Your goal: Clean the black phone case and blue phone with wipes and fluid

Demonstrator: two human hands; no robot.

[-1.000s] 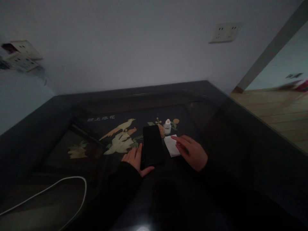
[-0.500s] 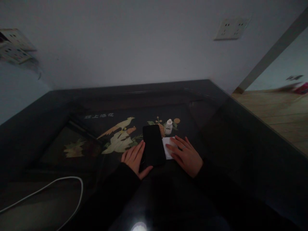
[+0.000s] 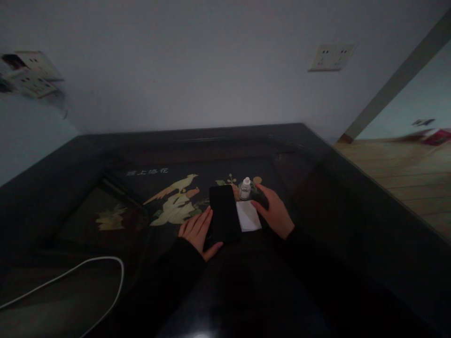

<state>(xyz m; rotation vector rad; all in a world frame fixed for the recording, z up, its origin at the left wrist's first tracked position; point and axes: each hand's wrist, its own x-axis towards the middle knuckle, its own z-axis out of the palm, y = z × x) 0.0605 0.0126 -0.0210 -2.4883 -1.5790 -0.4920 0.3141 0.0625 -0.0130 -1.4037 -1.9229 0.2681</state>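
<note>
A black phone (image 3: 224, 212) lies flat on the dark glass-topped table (image 3: 345, 211). My left hand (image 3: 198, 231) rests against the phone's left edge and near corner, fingers stretched out, thumb under the bottom end. To the phone's right lies a white folded cloth (image 3: 248, 216). Just beyond the cloth stands a small clear bottle (image 3: 245, 188) with a white cap. My right hand (image 3: 274, 210) has its fingers spread beside the bottle, fingertips very close to it; I cannot tell whether they touch.
A white cable (image 3: 70, 277) curves over the table's near left. Under the glass there is a bird and flower picture (image 3: 176, 199). Wall sockets (image 3: 330, 56) sit on the back wall. A wooden floor (image 3: 398, 164) shows to the right past the table edge.
My right hand has lifted off the white cloth and moved forward to the small bottle. The left hand stays on the phone.
</note>
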